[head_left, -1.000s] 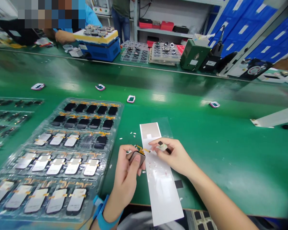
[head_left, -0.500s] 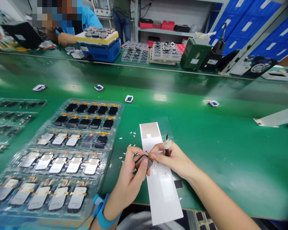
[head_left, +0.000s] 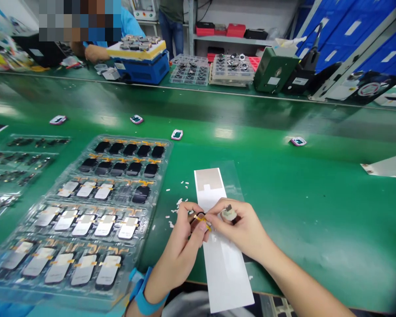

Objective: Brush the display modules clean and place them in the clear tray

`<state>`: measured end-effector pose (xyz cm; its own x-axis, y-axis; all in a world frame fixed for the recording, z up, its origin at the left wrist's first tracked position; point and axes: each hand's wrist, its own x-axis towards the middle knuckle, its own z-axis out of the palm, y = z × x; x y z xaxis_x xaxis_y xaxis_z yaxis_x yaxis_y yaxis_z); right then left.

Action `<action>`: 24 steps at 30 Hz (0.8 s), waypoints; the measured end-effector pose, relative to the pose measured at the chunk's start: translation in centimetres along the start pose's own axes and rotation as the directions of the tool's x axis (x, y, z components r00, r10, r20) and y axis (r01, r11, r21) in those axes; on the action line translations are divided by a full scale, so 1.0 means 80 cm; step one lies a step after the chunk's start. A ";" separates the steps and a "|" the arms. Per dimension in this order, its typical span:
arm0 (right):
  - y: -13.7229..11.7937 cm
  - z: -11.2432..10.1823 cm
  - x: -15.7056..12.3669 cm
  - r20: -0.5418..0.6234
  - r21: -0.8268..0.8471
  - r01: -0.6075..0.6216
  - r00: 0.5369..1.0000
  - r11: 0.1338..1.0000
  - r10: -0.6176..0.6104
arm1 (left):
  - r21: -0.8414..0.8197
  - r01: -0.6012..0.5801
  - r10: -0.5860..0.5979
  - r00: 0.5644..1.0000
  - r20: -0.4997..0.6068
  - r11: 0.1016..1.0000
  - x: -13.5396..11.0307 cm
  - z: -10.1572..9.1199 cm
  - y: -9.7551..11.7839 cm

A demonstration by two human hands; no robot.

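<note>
Right now, both hands are working close together over the near end of a white backing strip (head_left: 226, 268) on the green workbench (head_left: 320, 229). The left hand (head_left: 178, 246) is curling its fingers around a small dark module (head_left: 195, 220), pinching it by the edges, though the fingers hide most of it. An orange flex ribbon (head_left: 201, 218) is leading from the module toward the right hand (head_left: 240, 229), whose fingertips are pressing together at the ribbon. A white-wrapped piece (head_left: 229, 213) is sitting in that hand's grip, just beyond the fingertips; exactly how it is being held, I cannot tell.

Good handling here seems to depend on keeping the wrists low and the fingertips steady, with the thin ribbon kept free of sharp bends. Scattered white flecks (head_left: 180, 202) are lying just left of the strip, and clear film (head_left: 232, 180) is lying under its far end. To the left, a blister tray (head_left: 161, 176) is holding rows of display panels (head_left: 104, 225) with orange ribbons. A blue wrist strap (head_left: 141, 293) is circling the left wrist.
</note>
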<state>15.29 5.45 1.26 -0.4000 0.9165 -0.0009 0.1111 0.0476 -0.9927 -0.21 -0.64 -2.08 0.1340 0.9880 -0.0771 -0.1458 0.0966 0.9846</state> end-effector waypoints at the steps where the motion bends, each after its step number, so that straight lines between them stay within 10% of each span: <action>1: -0.002 0.000 -0.001 0.006 -0.013 0.010 1.000 1.000 -0.010 | 0.001 0.007 -0.007 1.000 0.000 1.000 0.000 0.000 0.000; 21: 0.002 -0.004 0.006 0.163 0.170 -0.114 0.983 0.979 0.087 | 0.113 0.019 -0.018 1.000 -0.004 0.993 0.008 0.003 0.004; 24: 0.014 -0.014 0.011 0.007 0.083 -0.046 0.999 0.995 0.045 | 0.197 0.029 -0.026 0.999 -0.020 0.980 0.008 0.004 0.008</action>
<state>16.09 6.74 0.30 -0.4011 0.9148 -0.0465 0.0529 -0.0275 -0.9982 0.14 0.04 -1.47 0.1180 0.9874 -0.1055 0.0539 0.0997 0.9936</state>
